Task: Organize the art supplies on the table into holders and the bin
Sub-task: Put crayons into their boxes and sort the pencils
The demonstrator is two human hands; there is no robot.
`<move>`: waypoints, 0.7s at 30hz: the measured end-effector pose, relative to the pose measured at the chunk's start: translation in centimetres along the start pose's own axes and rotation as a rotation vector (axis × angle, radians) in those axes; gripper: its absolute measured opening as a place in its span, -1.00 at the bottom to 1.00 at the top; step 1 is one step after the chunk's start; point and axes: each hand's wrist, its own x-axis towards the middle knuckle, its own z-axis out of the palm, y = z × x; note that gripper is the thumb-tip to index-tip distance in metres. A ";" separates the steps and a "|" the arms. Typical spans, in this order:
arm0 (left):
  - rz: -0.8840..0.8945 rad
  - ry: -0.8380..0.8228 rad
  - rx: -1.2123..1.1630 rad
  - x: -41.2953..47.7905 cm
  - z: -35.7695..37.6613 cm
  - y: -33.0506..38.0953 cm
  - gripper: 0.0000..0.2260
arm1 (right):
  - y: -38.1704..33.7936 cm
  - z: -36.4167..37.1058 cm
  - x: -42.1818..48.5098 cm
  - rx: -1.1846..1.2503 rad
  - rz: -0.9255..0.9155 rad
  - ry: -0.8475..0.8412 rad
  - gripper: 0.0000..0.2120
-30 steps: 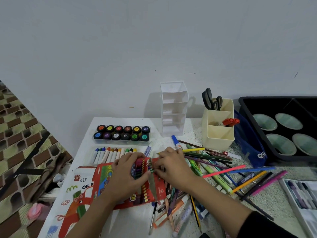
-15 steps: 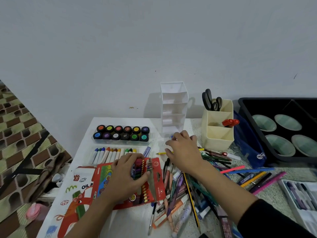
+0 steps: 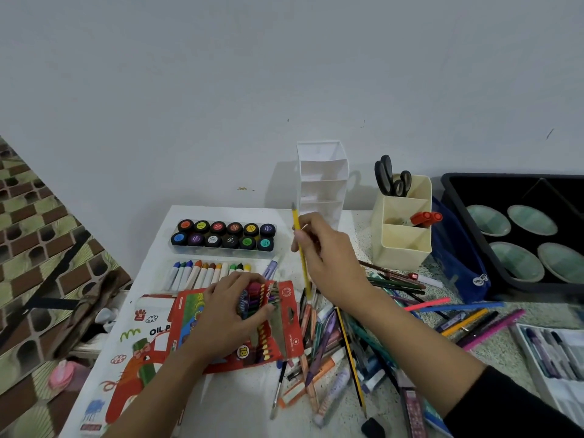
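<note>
Left hand (image 3: pixel 230 314) curls round a bundle of coloured pencils (image 3: pixel 259 298) on a red box (image 3: pixel 290 327), in front and to the left of the white holder (image 3: pixel 322 181). Right hand (image 3: pixel 328 257) pinches a yellow pencil (image 3: pixel 299 245), nearly upright, just in front of that holder. Loose pens (image 3: pixel 331 343) lie piled nearer the person. A cream holder (image 3: pixel 401 241) stands to its right, the black bin (image 3: pixel 505 191) further right.
</note>
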 end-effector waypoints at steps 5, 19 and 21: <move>0.007 0.006 -0.024 -0.1 -0.1 0.1 -0.68 | 1.6 0.5 -1.8 0.416 0.367 0.026 -0.85; 0.028 0.021 -0.017 -0.1 -0.1 -0.2 -0.57 | 5.1 0.6 -5.2 -0.298 0.064 -0.261 -0.94; 0.028 0.021 -0.015 -0.1 -0.1 -0.2 -0.56 | 5.0 1.1 -4.8 -0.372 -0.021 -0.261 -0.95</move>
